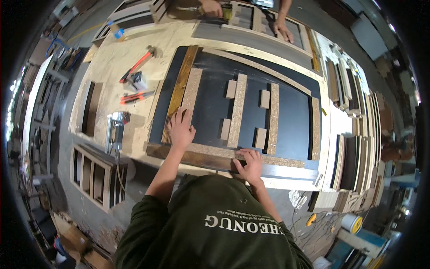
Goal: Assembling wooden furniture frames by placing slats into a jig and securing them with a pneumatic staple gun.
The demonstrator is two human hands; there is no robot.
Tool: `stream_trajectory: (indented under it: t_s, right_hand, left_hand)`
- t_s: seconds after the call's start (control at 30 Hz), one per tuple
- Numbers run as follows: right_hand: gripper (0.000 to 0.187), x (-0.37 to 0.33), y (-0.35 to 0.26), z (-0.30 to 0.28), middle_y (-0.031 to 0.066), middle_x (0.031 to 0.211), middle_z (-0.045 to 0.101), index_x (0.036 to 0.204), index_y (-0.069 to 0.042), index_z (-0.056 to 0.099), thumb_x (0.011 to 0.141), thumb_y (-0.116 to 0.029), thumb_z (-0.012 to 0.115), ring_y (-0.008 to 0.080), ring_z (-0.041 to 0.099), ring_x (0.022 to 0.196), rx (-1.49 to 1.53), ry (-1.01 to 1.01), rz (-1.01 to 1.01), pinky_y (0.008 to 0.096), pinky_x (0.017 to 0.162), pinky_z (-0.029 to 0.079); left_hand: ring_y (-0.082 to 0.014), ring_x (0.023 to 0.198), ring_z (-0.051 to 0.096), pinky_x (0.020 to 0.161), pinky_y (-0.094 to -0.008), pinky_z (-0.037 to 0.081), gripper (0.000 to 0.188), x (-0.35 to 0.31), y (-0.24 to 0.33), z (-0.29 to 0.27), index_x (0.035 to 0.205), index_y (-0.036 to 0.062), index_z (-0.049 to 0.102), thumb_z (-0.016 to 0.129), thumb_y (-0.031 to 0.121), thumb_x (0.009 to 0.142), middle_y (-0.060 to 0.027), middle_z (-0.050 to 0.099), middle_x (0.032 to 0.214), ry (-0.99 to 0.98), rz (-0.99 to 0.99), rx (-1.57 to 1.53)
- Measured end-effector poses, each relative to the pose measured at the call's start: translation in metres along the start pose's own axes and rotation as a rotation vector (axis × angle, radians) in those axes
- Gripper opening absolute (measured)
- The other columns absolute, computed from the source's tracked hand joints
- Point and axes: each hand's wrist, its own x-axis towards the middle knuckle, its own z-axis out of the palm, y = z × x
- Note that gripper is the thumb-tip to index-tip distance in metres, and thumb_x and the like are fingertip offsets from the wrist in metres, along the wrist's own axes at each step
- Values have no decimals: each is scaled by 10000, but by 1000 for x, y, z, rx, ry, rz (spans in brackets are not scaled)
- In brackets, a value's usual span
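Note:
A black panel (210,96) lies on the workbench before me, with brown wood strips and chipboard strips on it. My left hand (181,127) lies with spread fingers at the near end of the left brown strip (182,83) and the chipboard strip (192,89) beside it. On the near edge, my right hand (250,165) rests over the near chipboard strip (282,161) and the near brown strip (201,157), thumb apart from the fingers. Two upright chipboard strips (238,110) stand mid-panel, with small blocks (265,99) beside them.
Left on the bench (165,42) lie a hammer (139,62), an orange-handled tool (136,97) and a nail gun (117,130) with a hose. Across the bench, another person's hands (283,31) work at a second frame (268,35). Stacked boards (354,157) stand right; a slatted frame (92,177) stands lower left.

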Motion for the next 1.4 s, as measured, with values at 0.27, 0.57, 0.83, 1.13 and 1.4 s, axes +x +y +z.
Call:
stream_trajectory:
  t_s: [0.27, 0.57, 0.83, 1.13, 1.4]
  right_hand:
    - [272, 0, -2, 0, 41, 1044, 573, 986, -132, 642, 731, -211, 698, 272, 500, 972, -47, -37, -34, 398, 855, 384]
    - [255, 0, 6, -4, 43, 1074, 569, 968, -122, 646, 724, -182, 694, 273, 504, 958, 29, -27, -80, 390, 849, 383]
    - [228, 39, -42, -3, 90, 1010, 612, 975, -84, 653, 760, -153, 682, 282, 574, 916, 266, 1, -127, 385, 809, 438]
    - [218, 43, -85, 82, 119, 917, 613, 960, -67, 634, 743, -57, 658, 323, 595, 847, 154, 53, -67, 406, 758, 483]
    - [195, 44, -92, 94, 105, 864, 572, 954, -60, 617, 762, -54, 646, 265, 597, 710, 153, 256, 137, 359, 633, 484]
  left_hand:
    - [-365, 1028, 474, 873, -452, 420, 593, -14, 64, 18, 1222, 184, 583, 675, 51, 652, -150, 461, 1282, 146, 36, -196]
    - [-337, 1146, 420, 941, -469, 362, 426, -14, 58, 21, 1182, 183, 616, 628, 96, 765, -126, 438, 1315, 174, -29, -103]
    - [-281, 1038, 510, 840, -440, 419, 300, 4, 22, 13, 1050, 126, 648, 660, 152, 751, -67, 565, 1113, 89, 115, -222]
    - [-294, 925, 622, 756, -419, 491, 308, 104, -47, -30, 1033, 79, 652, 675, 143, 732, -116, 636, 976, -276, 354, 138]
    - [-274, 816, 687, 654, -371, 546, 133, 128, -13, -22, 795, 70, 720, 599, 64, 740, -122, 701, 862, -532, 529, 456]
